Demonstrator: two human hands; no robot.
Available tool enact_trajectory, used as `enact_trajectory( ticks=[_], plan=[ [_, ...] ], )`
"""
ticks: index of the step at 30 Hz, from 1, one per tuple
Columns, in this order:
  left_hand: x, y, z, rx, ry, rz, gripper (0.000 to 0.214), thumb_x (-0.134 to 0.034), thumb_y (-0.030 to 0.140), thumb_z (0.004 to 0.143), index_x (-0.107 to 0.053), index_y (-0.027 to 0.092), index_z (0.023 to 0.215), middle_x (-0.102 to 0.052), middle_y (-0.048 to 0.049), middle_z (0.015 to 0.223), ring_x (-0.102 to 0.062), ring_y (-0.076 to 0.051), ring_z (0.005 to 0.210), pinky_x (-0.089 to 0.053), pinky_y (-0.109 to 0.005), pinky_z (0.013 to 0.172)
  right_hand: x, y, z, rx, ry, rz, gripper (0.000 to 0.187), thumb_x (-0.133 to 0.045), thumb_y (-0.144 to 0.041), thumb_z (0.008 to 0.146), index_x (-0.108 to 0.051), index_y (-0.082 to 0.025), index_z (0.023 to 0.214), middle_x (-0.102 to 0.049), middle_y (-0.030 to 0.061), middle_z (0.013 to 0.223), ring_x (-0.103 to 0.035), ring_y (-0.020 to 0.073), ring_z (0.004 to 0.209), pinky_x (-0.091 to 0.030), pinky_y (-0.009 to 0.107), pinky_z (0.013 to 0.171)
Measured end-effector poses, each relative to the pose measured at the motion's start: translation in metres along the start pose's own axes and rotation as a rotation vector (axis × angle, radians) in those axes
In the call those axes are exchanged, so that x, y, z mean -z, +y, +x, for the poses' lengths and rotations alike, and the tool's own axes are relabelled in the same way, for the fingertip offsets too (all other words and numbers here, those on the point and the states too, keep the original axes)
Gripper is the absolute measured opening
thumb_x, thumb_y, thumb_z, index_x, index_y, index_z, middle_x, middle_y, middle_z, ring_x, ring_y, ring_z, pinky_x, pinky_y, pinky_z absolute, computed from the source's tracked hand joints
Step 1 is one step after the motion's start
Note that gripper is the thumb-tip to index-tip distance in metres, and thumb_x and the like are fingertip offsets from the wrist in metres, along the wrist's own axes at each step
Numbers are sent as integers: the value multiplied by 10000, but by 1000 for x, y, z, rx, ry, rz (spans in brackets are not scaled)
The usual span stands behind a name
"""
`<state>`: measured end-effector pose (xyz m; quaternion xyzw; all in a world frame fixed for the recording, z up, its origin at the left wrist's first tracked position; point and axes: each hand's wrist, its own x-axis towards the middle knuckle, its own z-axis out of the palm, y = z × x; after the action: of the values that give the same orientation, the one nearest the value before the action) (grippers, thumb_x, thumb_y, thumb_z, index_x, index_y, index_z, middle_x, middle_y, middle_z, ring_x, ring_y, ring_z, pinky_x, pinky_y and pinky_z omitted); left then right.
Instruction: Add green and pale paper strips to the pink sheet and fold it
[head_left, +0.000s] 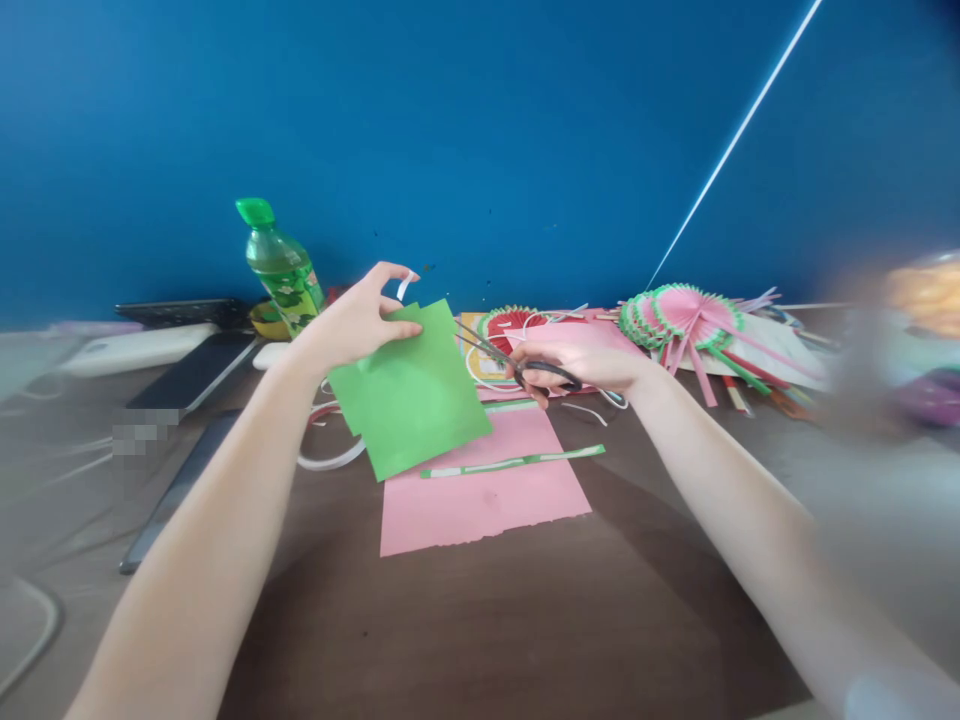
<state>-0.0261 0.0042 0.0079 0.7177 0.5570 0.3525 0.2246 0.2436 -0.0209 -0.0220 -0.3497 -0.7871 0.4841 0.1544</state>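
Observation:
My left hand (375,315) pinches the top edge of a green paper sheet (420,400), raised and tilted over the table. A small white strip (405,286) shows between its upper fingers. My right hand (559,368) grips black-handled scissors (487,345) whose blades point left toward the green sheet's upper right edge. Whether the blades touch the paper I cannot tell. Below lies a pink paper sheet (487,510) with a ragged front edge. Across it rests a narrow green strip (517,461) with white along its middle.
A green-capped bottle (281,270) stands at back left, near dark phones (195,370) and a white device (139,348). Pleated pink-and-green paper fans (690,315) with loose strips lie at back right. A red pleated fan (510,325) sits behind the scissors, before the blue wall (465,130).

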Motion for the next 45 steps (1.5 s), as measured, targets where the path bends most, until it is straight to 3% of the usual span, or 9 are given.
enact_trajectory(
  ticks=[7, 14, 17, 27, 36, 40, 45],
  plan=[
    [4, 11, -6, -85, -320, 347, 635, -624, 325, 676, -355, 287, 1250, -638, -21, 971, -561, -136, 630, -406, -231, 583, 3, 0, 0, -42, -3, 71, 264, -547, -373, 811, -525, -163, 969, -454, -23, 679, -448, 76, 568, -385, 211, 547],
    [-7, 26, -15, -130, -462, 516, 706, -588, 375, 685, -259, 312, 1306, -634, -11, 976, -578, -193, 805, -407, -291, 712, 3, -2, 0, -120, -120, -101, 305, -581, -402, 780, -552, -187, 994, -534, 25, 924, -462, 62, 562, -373, 217, 542],
    [-8, 26, -15, -140, -479, 537, 698, -592, 374, 678, -278, 314, 1298, -628, -7, 992, -568, -204, 851, -399, -292, 725, 4, -1, 1, -113, -140, -115, 312, -591, -400, 771, -562, -191, 1001, -545, 29, 950, -445, 56, 553, -380, 228, 576],
    [-10, 24, -13, -150, -501, 552, 712, -574, 406, 684, -264, 306, 1316, -606, -21, 1031, -549, -213, 904, -395, -290, 747, 0, -2, 3, -112, -111, -186, 304, -588, -377, 761, -595, -199, 1008, -518, -18, 662, -463, 107, 623, -371, 263, 655],
    [-10, 28, -16, -134, -511, 566, 760, -583, 403, 672, -209, 311, 1326, -584, -30, 1002, -569, -180, 785, -399, -263, 681, 2, 1, 3, -122, -128, -147, 331, -594, -410, 755, -587, -197, 1009, -541, 6, 802, -447, 75, 566, -363, 217, 533],
    [-9, 31, -18, -153, -524, 596, 741, -568, 354, 688, -188, 315, 1323, -589, -15, 939, -555, -152, 690, -384, -253, 641, 2, 1, 3, -132, -133, -155, 390, -604, -450, 742, -586, -174, 1018, -520, 3, 731, -447, 75, 545, -374, 216, 528],
    [-7, 30, -16, -174, -545, 603, 685, -520, 310, 719, -188, 299, 1318, -588, -27, 982, -553, -166, 757, -383, -268, 677, 3, 3, 3, -103, -153, -156, 330, -595, -415, 763, -591, -181, 996, -539, 2, 780, -410, 49, 501, -400, 239, 583]
  ],
)
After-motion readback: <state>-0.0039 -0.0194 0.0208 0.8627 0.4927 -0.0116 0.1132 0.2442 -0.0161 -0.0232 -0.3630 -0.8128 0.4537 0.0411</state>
